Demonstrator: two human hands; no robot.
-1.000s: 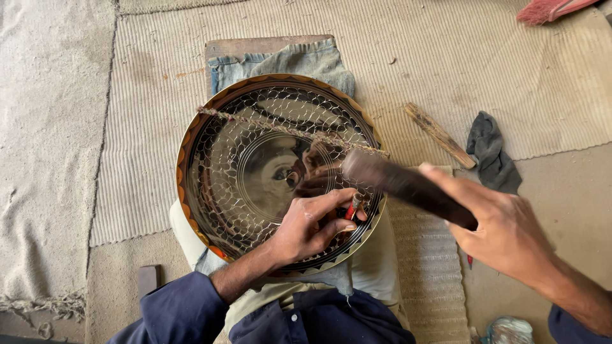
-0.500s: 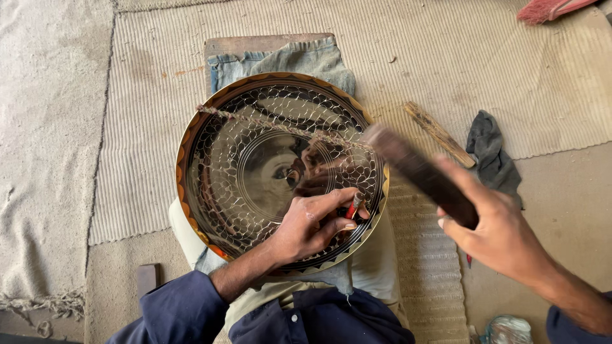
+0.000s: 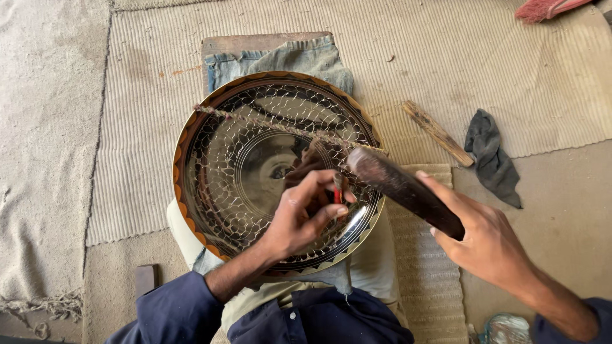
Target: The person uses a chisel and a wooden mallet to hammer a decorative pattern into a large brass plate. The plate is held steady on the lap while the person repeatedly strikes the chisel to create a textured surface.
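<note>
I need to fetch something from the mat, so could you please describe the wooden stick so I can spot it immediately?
Start at the big round engraved metal tray in the middle of the ribbed mat. Just to its right, the stick lies slanted on the mat beside a crumpled dark grey cloth. It is the only pale, rough, straight thing there, untouched by either hand.

The left hand (image 3: 299,220) reaches forward from a dark blue sleeve, wrist bent, its fingers (image 3: 319,185) pinched together just ahead of the palm. The right hand (image 3: 484,236) comes in from the right, forearm bare, fingers wrapped tight in a fist-like grip.
</note>
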